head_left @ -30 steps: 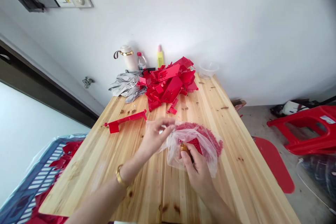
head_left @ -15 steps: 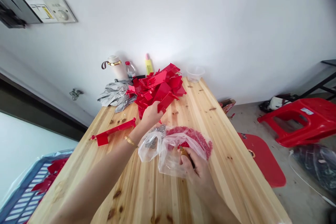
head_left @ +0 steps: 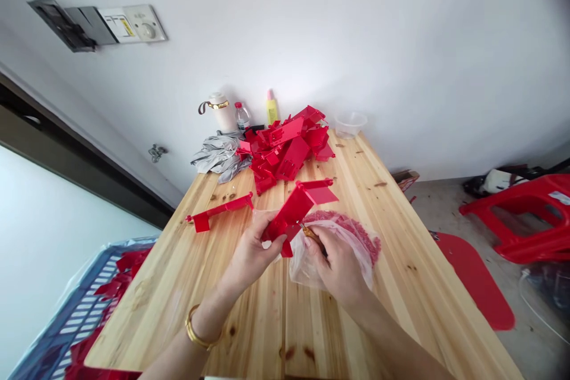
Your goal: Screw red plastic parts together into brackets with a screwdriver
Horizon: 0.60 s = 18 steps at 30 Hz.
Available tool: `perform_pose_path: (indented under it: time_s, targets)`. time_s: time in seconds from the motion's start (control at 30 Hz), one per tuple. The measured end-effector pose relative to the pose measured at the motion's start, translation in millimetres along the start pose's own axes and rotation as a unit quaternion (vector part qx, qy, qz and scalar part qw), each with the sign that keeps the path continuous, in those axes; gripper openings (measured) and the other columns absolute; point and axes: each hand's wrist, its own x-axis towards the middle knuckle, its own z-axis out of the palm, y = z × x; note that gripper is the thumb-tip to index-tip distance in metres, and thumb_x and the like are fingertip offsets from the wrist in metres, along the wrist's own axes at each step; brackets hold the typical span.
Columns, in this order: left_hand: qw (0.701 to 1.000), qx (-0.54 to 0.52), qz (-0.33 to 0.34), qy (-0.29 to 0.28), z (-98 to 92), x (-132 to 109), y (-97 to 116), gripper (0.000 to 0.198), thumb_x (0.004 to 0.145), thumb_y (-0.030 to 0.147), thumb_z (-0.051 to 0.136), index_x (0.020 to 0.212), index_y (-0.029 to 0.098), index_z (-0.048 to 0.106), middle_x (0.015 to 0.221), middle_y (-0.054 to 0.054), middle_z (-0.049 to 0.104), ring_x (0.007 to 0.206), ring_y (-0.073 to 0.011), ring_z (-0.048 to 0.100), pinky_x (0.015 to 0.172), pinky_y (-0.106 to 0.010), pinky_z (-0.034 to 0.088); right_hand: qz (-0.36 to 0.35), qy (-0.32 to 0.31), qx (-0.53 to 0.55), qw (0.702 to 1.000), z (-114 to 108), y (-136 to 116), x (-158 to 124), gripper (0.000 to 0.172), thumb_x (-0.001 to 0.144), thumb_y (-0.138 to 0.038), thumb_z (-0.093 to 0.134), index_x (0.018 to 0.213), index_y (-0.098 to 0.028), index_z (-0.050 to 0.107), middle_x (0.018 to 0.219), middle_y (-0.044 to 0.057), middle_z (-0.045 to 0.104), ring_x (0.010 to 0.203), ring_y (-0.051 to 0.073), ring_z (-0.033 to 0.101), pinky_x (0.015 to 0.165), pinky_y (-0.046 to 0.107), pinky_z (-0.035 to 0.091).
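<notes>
My left hand (head_left: 253, 251) grips a red plastic part (head_left: 291, 214), a bent piece with flat panels, and holds it above the table. A short screwdriver (head_left: 314, 237) with an amber and dark handle is in my closed right hand (head_left: 336, 258). Its metal tip meets the held part's right side or lies just in front of it; I cannot tell which. Beneath lies a clear plastic bag (head_left: 307, 273) with small red pieces (head_left: 356, 231) spilling from it. Left of my hands, a similar red part (head_left: 222, 208) lies alone. Farther back is a pile of red parts (head_left: 289, 145).
Grey cloth (head_left: 218, 154), a white flask (head_left: 221, 113), a water bottle (head_left: 241, 116), a yellow bottle (head_left: 271, 108) and a clear bowl (head_left: 350, 124) line the back of the wooden table (head_left: 401, 309). A blue basket (head_left: 84, 309) holds red parts at left; a red stool (head_left: 525, 214) stands right.
My left hand has drawn a red part from the pile toward me, over the bags. My right hand has brought the screwdriver up to it. The view has shifted left.
</notes>
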Motion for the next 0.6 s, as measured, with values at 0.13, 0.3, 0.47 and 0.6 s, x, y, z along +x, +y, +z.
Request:
perform_pose_path:
  time_s: [0.13, 0.3, 0.47, 0.6]
  targets:
    - [0.998, 0.056, 0.034, 0.019, 4.7, -11, 2, 0.037, 0.086, 0.018, 0.061, 0.123, 0.024, 0.062, 0.104, -0.004, 0.071, 0.092, -0.017, 0.068, 0.083, -0.027, 0.053, -0.033, 0.016, -0.076, 0.996, 4, -2, -7, 0.021, 0.099, -0.022, 0.047, 0.112, -0.016, 0.063, 0.099, 0.008, 0.075, 0.085, 0.022, 0.072, 0.072, 0.031, 0.052]
    - [0.984, 0.152, 0.066, 0.07, 13.8, -24, 7, 0.039, 0.084, 0.012, 0.059, 0.12, 0.025, 0.061, 0.096, 0.0, 0.071, 0.074, -0.0115, 0.064, 0.072, -0.023, 0.052, -0.106, 0.04, -0.243, 0.963, 6, -12, -12, 0.029, 0.104, -0.023, 0.041, 0.114, -0.01, 0.065, 0.094, 0.012, 0.073, 0.074, 0.023, 0.071, 0.06, 0.031, 0.048]
    - [0.99, 0.088, 0.035, 0.1, 17.2, -33, 11, 0.035, 0.085, 0.015, 0.059, 0.118, 0.026, 0.061, 0.098, 0.0, 0.072, 0.074, -0.0112, 0.065, 0.072, -0.022, 0.053, -0.158, 0.037, -0.338, 0.927, 1, -19, -13, 0.026, 0.102, -0.017, 0.045, 0.115, -0.009, 0.066, 0.088, 0.011, 0.071, 0.071, 0.021, 0.068, 0.056, 0.031, 0.045]
    - [0.996, 0.027, -0.007, 0.088, 15.9, -37, 11, 0.035, 0.085, 0.018, 0.061, 0.119, 0.026, 0.061, 0.097, -0.001, 0.072, 0.079, -0.0128, 0.067, 0.073, -0.023, 0.054, -0.187, 0.022, -0.378, 0.906, -6, -21, -13, 0.022, 0.098, -0.012, 0.052, 0.114, -0.012, 0.067, 0.087, 0.008, 0.07, 0.072, 0.021, 0.067, 0.057, 0.032, 0.045]
